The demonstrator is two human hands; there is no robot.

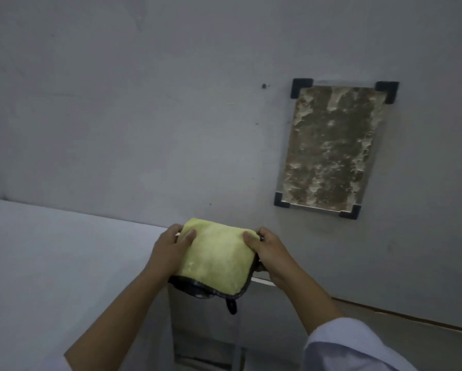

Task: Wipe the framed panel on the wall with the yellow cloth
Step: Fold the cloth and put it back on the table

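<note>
Both my hands are on the cloth (pixel 219 257), folded into a thick yellow pad and held up in front of me, low in the view. My left hand (pixel 168 250) grips its left edge, thumb pressed on the yellow face and fingers curled behind. My right hand (pixel 271 253) pinches the right edge the same way, thumb on top near the far corner. The pad has a dark trim along its near edge, and a small black loop (pixel 232 306) dangles from the bottom. A pale sleeve (pixel 350 346) shows on my right arm at the bottom right.

The panel (pixel 331 148) hangs on the grey wall (pixel 144 103), up and to the right of the cloth and well apart from it. Its surface looks rough, mottled brown and whitish. Four black corner brackets hold it; the top-left bracket (pixel 301 87) is the clearest. The cloth is not touching the panel. A small dark spot (pixel 264 85) sits on the wall left of the panel's top. To my left a white table (pixel 63 263) runs up to the wall.
</note>
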